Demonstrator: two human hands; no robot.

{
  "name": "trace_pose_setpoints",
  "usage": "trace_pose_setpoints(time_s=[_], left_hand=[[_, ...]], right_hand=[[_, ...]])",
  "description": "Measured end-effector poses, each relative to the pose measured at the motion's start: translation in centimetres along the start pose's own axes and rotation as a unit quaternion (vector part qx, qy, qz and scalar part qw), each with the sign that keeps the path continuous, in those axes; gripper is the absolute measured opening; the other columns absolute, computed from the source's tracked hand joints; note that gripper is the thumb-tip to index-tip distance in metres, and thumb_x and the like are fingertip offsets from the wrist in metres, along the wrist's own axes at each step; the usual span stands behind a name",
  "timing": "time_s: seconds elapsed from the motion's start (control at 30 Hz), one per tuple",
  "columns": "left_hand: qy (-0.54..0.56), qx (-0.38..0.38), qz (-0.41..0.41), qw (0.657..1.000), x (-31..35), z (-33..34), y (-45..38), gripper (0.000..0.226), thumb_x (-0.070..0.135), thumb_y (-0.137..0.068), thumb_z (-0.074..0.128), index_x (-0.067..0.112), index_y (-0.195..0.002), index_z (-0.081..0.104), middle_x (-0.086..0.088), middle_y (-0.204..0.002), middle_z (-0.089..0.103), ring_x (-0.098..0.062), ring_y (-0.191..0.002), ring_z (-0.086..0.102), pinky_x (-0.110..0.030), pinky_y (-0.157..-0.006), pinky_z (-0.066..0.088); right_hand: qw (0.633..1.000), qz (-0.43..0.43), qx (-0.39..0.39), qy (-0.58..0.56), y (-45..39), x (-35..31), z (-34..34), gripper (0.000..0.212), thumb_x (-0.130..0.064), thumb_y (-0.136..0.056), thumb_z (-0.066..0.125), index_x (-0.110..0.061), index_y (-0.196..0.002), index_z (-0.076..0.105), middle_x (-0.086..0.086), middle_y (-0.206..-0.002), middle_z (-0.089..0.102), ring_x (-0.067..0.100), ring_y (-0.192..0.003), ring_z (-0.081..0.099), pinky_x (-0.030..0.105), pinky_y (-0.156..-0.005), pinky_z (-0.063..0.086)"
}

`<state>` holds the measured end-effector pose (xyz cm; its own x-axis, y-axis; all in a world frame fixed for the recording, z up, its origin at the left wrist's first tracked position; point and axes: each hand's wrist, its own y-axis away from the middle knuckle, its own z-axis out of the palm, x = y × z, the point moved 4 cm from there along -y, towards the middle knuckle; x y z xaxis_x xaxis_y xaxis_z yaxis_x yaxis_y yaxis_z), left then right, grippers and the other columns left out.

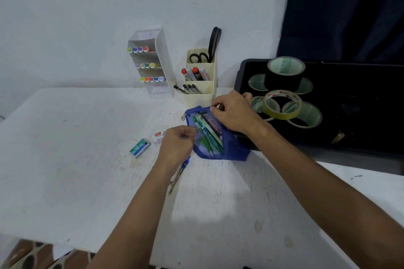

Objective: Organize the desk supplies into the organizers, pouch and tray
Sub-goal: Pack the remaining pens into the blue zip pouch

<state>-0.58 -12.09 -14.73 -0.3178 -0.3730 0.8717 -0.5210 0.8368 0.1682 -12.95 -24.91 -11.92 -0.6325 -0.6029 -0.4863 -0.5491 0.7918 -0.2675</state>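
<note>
From the head camera we see the left hand (178, 141) pinching the near edge of the blue pouch (227, 148) while the right hand (234, 111) grips its far edge. A blue pen (182, 169) lies partly hidden under the left wrist. Left of the pouch sit two staple boxes (140, 148); its zip end is blurred.

White table (76, 159) bears staple boxes (140, 147), pouch (231, 148), organizers (202, 85), tray (360, 137).
</note>
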Motion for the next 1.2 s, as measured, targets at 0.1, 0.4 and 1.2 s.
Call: trace_pose_setpoints(time_s=[0.1, 0.4, 1.2], left_hand=[[-0.047, 0.027, -0.005, 0.999, -1.4, -2.0, 0.2, 0.017, 0.004, -0.087, 0.059, 0.012, -0.097, 0.07, 0.002, -0.092, 0.069, -0.016, -0.084, 0.062, -0.027, -0.077, 0.049], [-0.299, -0.064, -0.073, 0.949, -4.7, -2.9, 2.7, 0.027, 0.045, -0.077, 0.072, 0.024, -0.092, 0.062, 0.006, -0.084, 0.064, -0.001, -0.064, 0.056, -0.015, -0.051, 0.037], [0.036, 0.013, -0.096, 0.995, 1.5, 1.7, -1.4, 0.011, 0.015, -0.084, 0.067, 0.01, -0.074, 0.065, -0.006, -0.06, 0.061, -0.014, -0.047, 0.054, -0.018, -0.041, 0.038]], right_hand=[[1.0, -0.001, -0.003, -0.001, 0.0, 0.0, 0.1, 0.024, -0.036, -0.092, 0.05, -0.027, -0.097, 0.072, 0.0, -0.095, 0.068, 0.016, -0.108, 0.048, 0.042, -0.095, 0.023], [1.0, 0.004, -0.006, -0.006, 0.0, 0.2, 0.2, 0.024, -0.038, -0.091, 0.051, -0.029, -0.097, 0.072, 0.001, -0.096, 0.067, 0.016, -0.109, 0.045, 0.041, -0.095, 0.022], [1.0, 0.005, 0.006, -0.008, 0.0, 0.0, 0.0, 0.024, -0.035, -0.091, 0.052, -0.026, -0.095, 0.073, 0.0, -0.092, 0.07, 0.016, -0.106, 0.05, 0.041, -0.092, 0.024]])
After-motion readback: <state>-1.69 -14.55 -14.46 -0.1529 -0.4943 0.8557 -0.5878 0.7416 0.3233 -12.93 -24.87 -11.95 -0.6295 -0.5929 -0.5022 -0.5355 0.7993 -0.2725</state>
